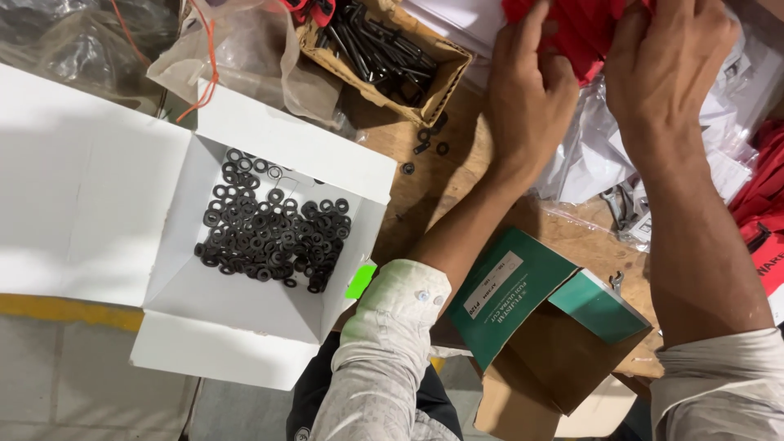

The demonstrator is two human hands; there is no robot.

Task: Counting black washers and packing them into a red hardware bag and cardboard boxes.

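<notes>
Both hands reach to the top of the head view. My left hand (531,86) and my right hand (665,69) are closed on a red piece of material (576,24) at the top edge, over clear plastic bags and white papers (588,155). To the left stands an open white box (269,314) holding several black washers (273,233). Beyond it sits a brown cardboard box (445,77) of black bolts (380,45). How the fingertips grip is partly hidden.
A green and brown carton (539,327) lies open at the wooden table's (425,180) near edge between my forearms. A few loose washers (420,147) lie on the wood. More red items (763,212) and plastic bags crowd the right side. Clear bags lie at top left.
</notes>
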